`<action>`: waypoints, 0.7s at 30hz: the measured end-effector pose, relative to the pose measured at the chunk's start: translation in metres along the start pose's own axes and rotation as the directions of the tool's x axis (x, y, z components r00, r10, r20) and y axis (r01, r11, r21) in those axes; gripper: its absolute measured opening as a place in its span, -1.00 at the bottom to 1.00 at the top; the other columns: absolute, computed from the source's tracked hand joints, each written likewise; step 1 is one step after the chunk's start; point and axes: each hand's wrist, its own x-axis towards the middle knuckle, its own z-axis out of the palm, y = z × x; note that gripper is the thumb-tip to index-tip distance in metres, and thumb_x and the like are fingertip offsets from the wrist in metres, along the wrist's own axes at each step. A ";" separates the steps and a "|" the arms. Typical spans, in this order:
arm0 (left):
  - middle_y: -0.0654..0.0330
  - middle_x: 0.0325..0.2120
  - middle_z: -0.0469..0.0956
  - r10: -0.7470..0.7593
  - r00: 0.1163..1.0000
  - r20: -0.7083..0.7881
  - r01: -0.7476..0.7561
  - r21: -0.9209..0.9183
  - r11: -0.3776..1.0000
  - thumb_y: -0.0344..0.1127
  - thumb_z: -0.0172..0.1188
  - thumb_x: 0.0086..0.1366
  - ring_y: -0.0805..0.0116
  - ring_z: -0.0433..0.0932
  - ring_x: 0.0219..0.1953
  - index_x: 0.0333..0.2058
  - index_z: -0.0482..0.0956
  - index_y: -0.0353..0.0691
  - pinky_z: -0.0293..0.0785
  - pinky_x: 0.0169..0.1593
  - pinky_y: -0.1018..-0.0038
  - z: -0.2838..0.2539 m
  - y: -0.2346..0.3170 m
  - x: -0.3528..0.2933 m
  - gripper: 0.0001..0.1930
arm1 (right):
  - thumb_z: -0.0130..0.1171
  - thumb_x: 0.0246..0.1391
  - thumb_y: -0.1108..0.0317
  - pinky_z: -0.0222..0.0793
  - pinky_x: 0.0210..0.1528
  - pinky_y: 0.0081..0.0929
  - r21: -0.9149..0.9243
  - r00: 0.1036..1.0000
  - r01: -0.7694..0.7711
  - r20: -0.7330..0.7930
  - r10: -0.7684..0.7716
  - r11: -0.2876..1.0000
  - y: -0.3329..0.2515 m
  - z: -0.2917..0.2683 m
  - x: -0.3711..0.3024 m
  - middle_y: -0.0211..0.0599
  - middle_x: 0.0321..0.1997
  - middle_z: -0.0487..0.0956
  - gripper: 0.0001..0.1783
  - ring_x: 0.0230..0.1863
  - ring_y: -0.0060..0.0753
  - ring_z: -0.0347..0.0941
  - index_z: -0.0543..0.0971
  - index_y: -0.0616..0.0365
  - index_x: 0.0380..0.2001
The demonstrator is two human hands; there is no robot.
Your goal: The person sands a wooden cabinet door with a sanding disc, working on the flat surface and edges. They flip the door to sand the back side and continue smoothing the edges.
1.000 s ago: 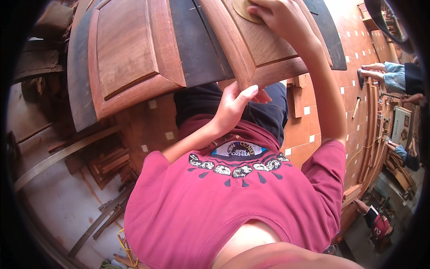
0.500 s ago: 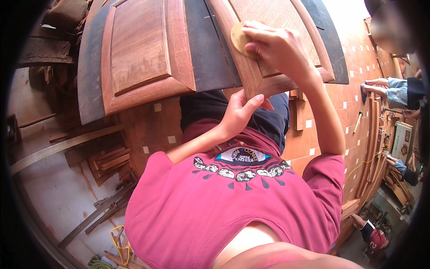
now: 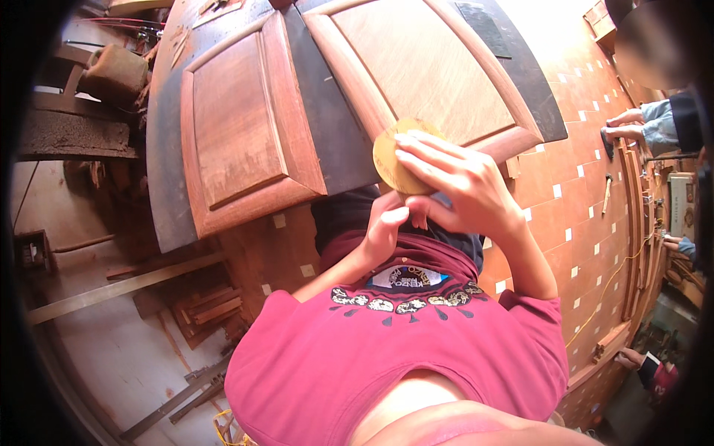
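A round yellow sanding disc [image 3: 394, 167] lies on the near-left corner of the right-hand wooden panel door [image 3: 424, 59]. My right hand [image 3: 461, 175] is closed on this disc, with its fingers flat over the top and the thumb beneath, near the door's front edge. Just below the disc, my left hand [image 3: 383, 230] grips the same corner of the door. Its thumb shows, while most of its fingers are hidden under the edge and behind my right hand. Left of these, a second, redder panel door [image 3: 234, 123] lies on the dark tabletop [image 3: 335, 141].
Behind the left door are wood scraps [image 3: 212, 9] on the tabletop. A dark sheet [image 3: 483, 30] lies beside the right door. A hammer [image 3: 607, 195] and long timber strips [image 3: 636, 223] lie on the tiled floor at right, with other people beyond. A plastic jug [image 3: 119, 70] stands at left.
My right hand has drawn the sanding disc toward me, from the door's left frame strip down to its near corner. My left hand stays by that corner. The view has shifted.
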 end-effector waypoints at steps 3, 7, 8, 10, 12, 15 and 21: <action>-0.02 -0.24 0.65 -0.001 0.993 0.120 -0.012 0.109 0.994 0.20 -0.04 0.31 0.31 0.59 -0.26 -0.12 0.57 -0.51 0.49 -0.14 0.43 0.014 0.030 -0.003 -0.30 | 0.45 -0.03 -0.02 0.55 0.27 -0.10 -0.085 0.996 0.068 -0.053 -0.073 0.994 -0.014 -0.008 -0.013 0.02 0.23 0.63 -0.24 0.28 0.09 0.57 0.61 0.35 0.11; -0.07 -0.20 0.62 0.238 0.919 0.315 -0.317 0.227 0.921 0.22 -0.02 0.32 0.10 0.59 -0.17 -0.17 0.54 -0.48 0.49 -0.03 0.26 0.018 0.029 -0.002 -0.32 | 0.39 0.07 0.16 0.56 0.26 -0.12 -0.210 0.988 0.055 -0.131 -0.084 0.976 -0.035 -0.020 -0.024 -0.11 0.18 0.68 -0.48 0.23 -0.08 0.62 0.66 0.17 0.08; -0.08 -0.19 0.60 0.279 0.889 0.363 -0.392 0.286 0.875 0.22 -0.03 0.33 0.05 0.59 -0.14 -0.17 0.54 -0.46 0.49 0.00 0.22 0.013 0.027 -0.001 -0.33 | 0.39 0.08 0.17 0.56 0.25 -0.12 -0.228 0.984 0.063 -0.150 -0.099 0.972 -0.033 -0.025 -0.027 -0.12 0.16 0.69 -0.50 0.21 -0.07 0.63 0.66 0.17 0.07; -0.14 -0.15 0.56 0.403 0.772 0.491 -0.609 0.391 0.690 0.18 -0.06 0.38 -0.14 0.56 -0.07 -0.16 0.53 -0.44 0.44 0.09 0.11 0.013 0.039 0.014 -0.37 | 0.41 0.10 0.23 0.56 0.24 -0.09 -0.226 0.975 0.058 -0.195 -0.103 0.972 -0.032 -0.028 -0.030 -0.11 0.11 0.72 -0.55 0.16 -0.03 0.67 0.65 0.18 0.03; -0.16 -0.13 0.56 0.362 0.748 0.556 -0.614 0.373 0.696 0.20 -0.06 0.40 -0.16 0.56 -0.06 -0.15 0.53 -0.45 0.43 0.09 0.09 0.009 0.046 0.021 -0.35 | 0.41 0.10 0.24 0.58 0.22 -0.06 -0.231 0.938 0.081 -0.310 -0.152 0.970 -0.026 -0.019 -0.034 -0.07 0.11 0.72 -0.55 0.16 0.01 0.66 0.64 0.20 0.03; -0.16 -0.14 0.55 0.400 0.693 0.599 -0.696 0.414 0.586 0.29 -0.08 0.42 -0.22 0.54 -0.09 -0.03 0.52 -0.43 0.43 0.06 0.06 0.023 0.065 0.033 -0.27 | 0.37 0.21 0.22 0.64 0.12 0.02 -0.255 0.839 0.147 -0.480 -0.257 0.956 -0.011 -0.013 -0.031 0.05 0.06 0.71 -0.56 0.09 0.11 0.69 0.58 0.24 0.06; -0.05 -0.22 0.63 0.264 0.707 0.657 -0.707 0.646 0.288 -0.02 0.31 0.33 -0.04 0.62 -0.13 0.12 0.53 -0.35 0.48 0.02 0.13 0.054 0.136 0.053 -0.43 | 0.25 0.35 0.02 0.68 -0.02 -0.05 -0.251 0.652 0.050 -0.725 -0.223 0.967 0.006 -0.022 -0.019 0.20 -0.03 0.70 -0.46 -0.05 0.20 0.72 0.51 0.31 0.10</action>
